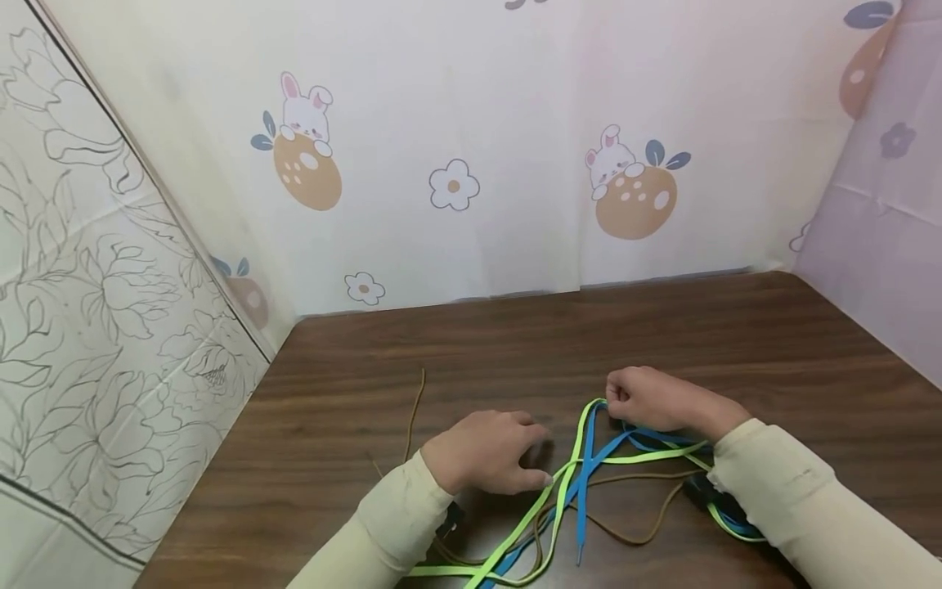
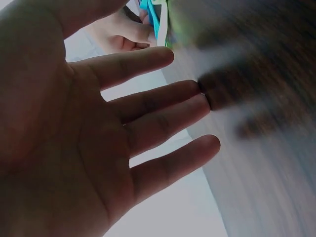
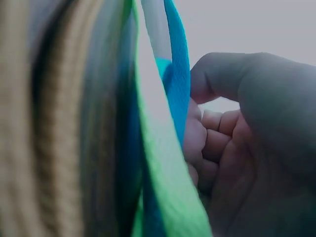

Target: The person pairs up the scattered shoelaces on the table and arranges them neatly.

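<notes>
A yellow-green flat lace (image 1: 530,514) and a blue flat lace (image 1: 582,499) cross each other on the dark wooden table, with a thin brown cord (image 1: 639,540) winding beneath them. My right hand (image 1: 662,401) has curled fingers and pinches the laces where they rise at a bend. In the right wrist view the blue lace (image 3: 180,84) and green lace (image 3: 163,163) run up beside the thumb; the pinch itself is partly hidden. My left hand (image 1: 489,454) hovers low left of the laces, its fingers (image 2: 168,118) spread, holding nothing. Its thumb is close to the green lace.
The wooden table (image 1: 353,376) meets a patterned wall cloth (image 1: 515,221) at its back edge. Another stretch of brown cord (image 1: 414,413) lies beyond my left wrist. More lace loops lie under my right forearm, near a black object (image 1: 699,491) at the wrist.
</notes>
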The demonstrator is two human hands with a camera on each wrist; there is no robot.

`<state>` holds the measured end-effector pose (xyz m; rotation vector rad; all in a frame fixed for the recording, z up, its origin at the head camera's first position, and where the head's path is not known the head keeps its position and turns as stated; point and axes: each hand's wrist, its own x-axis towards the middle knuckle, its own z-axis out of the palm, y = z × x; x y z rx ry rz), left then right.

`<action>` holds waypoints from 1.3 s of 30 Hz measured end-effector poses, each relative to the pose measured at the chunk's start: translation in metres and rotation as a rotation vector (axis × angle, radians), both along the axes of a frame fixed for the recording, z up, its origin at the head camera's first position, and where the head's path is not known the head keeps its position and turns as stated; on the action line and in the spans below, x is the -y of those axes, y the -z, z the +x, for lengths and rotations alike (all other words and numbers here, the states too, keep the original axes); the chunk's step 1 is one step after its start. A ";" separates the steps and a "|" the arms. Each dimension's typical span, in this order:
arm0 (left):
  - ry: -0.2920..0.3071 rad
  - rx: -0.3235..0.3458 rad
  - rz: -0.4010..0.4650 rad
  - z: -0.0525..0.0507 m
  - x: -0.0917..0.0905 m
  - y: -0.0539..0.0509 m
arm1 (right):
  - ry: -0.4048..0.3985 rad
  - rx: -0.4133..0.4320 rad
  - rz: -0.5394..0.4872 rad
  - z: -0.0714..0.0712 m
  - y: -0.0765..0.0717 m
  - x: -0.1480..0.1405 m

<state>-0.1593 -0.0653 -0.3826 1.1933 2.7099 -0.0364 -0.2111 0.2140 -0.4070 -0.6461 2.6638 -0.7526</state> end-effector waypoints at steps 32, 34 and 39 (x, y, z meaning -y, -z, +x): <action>0.063 -0.196 0.185 -0.009 0.010 0.009 | -0.035 0.084 -0.234 -0.007 -0.010 -0.013; 0.060 -0.187 0.192 -0.011 0.009 0.010 | -0.031 0.078 -0.241 -0.007 -0.010 -0.012; 0.062 -0.167 0.217 -0.016 0.006 0.013 | -0.021 0.004 -0.252 -0.003 -0.014 -0.009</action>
